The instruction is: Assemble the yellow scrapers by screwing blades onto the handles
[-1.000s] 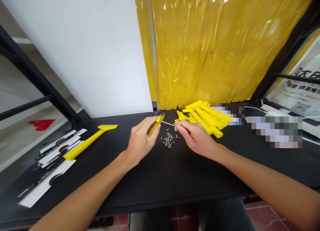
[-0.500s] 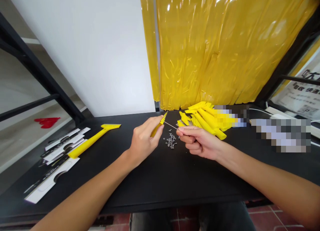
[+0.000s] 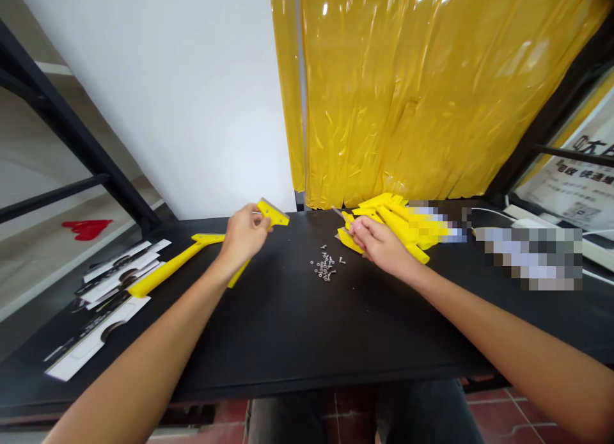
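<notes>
The left hand (image 3: 245, 234) has its fingers closed around a yellow scraper (image 3: 274, 213), raised over the worktop (image 3: 297, 341). The scraper's wide head, with a metal edge along the top and two small dark spots on its face, sticks out past the fingertips, and its handle shows again below the same hand, slanting back towards the person. The right hand (image 3: 382, 244) has its fingers curled tight on a thin metal tool (image 3: 338, 211), whose narrow end points up and away to the left of those fingers; the rest is hidden in the grip. Just beyond and beside the right fingers lies a heap of yellow scrapers (image 3: 396, 224); whether the hand touches it, I cannot tell. Between the two sets of fingers, a little nearer the person, small screws and rings (image 3: 326, 265) are scattered. To the left of the left fingers, a second scraper (image 3: 165, 271) rests with its handle end on white and black card sleeves (image 3: 91, 351), and farther left a red thing (image 3: 87, 229) lies on a shelf
</notes>
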`<state>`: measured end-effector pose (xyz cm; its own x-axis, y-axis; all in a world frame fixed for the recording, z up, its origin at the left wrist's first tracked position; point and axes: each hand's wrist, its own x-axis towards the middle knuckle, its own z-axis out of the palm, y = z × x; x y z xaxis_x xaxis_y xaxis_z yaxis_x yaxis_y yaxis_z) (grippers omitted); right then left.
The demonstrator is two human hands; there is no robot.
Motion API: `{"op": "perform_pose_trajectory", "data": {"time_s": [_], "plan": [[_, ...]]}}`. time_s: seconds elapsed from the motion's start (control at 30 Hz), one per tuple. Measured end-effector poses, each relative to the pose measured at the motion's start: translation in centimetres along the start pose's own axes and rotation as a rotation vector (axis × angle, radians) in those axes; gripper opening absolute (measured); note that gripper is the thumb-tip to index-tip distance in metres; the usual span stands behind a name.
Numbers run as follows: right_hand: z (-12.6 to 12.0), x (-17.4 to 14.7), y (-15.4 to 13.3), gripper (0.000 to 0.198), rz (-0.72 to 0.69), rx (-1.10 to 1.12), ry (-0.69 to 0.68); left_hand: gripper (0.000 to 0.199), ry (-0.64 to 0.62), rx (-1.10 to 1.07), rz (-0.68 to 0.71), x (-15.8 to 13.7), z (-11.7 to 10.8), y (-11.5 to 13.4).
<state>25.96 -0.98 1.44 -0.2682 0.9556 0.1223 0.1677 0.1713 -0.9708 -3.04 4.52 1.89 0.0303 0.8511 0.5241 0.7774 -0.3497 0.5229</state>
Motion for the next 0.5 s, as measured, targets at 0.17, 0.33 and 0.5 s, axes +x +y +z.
{"op": "perform_pose_trajectory", "data": {"time_s": [0.17, 0.33, 0.5], "plan": [[-3.6, 1.7, 1.1, 0.026, -0.171, -0.817, 0.327, 0.066, -0.125, 0.204, -0.344, 3.0, -1.8, -4.5], [-5.2, 1.6, 0.5, 0.036, 0.091, -1.302, 0.316, 0.065, -0.203, 0.477, -0.424, 3.0, -2.9, -6.5], [-5.9, 1.3, 0.5, 0.041, 0.084, -1.504, 0.389, 0.043, -0.235, 0.593, -0.419, 2.1, -3.3, -6.6]]}}
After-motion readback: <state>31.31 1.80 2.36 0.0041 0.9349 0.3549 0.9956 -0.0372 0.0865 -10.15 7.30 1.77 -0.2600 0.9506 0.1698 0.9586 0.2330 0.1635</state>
